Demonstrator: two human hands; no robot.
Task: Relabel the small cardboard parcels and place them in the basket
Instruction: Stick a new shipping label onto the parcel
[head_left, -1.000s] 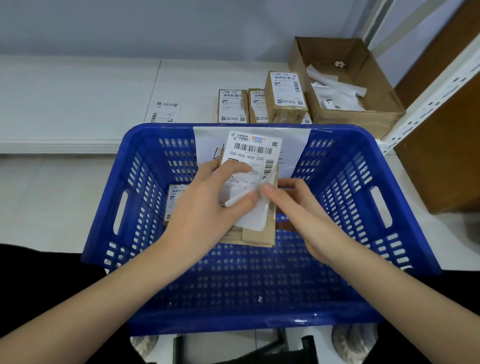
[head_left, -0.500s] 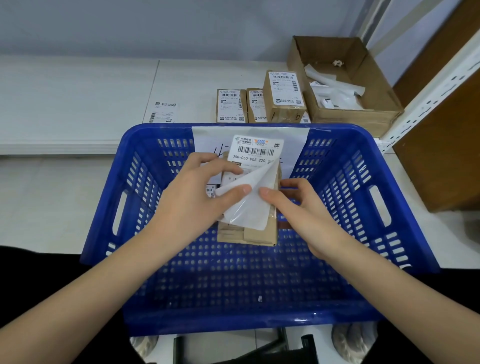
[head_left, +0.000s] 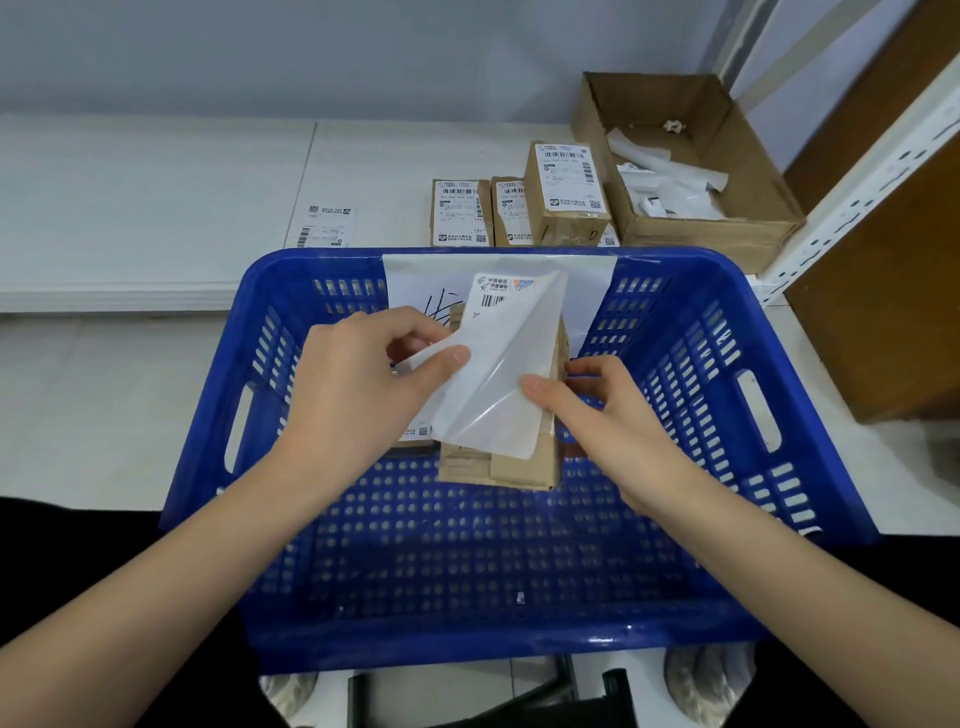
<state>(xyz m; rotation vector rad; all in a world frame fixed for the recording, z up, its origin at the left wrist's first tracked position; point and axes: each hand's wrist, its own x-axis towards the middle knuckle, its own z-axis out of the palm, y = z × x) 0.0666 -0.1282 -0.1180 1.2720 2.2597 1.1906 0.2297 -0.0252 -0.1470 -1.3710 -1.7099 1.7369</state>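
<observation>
Parcel (head_left: 501, 462), a small brown cardboard box, sits over the middle of the blue perforated plastic basket (head_left: 675, 639), steadied by the right hand (head_left: 597, 415). The left hand (head_left: 363, 384) pinches the glossy label backing (head_left: 493, 395), curling toward 7 o'clock. Best peeled slowly and low to avoid tearing the label (head_left: 493, 299).

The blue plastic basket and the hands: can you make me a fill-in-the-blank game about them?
1. The slotted plastic basket is coloured ____.
2. The left hand pinches the white backing sheet as it peels off a printed shipping ____.
3. The right hand holds a small brown parcel made of ____.
4. The open brown box holding white paper scraps sits on the ____ side of the table.

Missing words: blue; label; cardboard; right
</observation>
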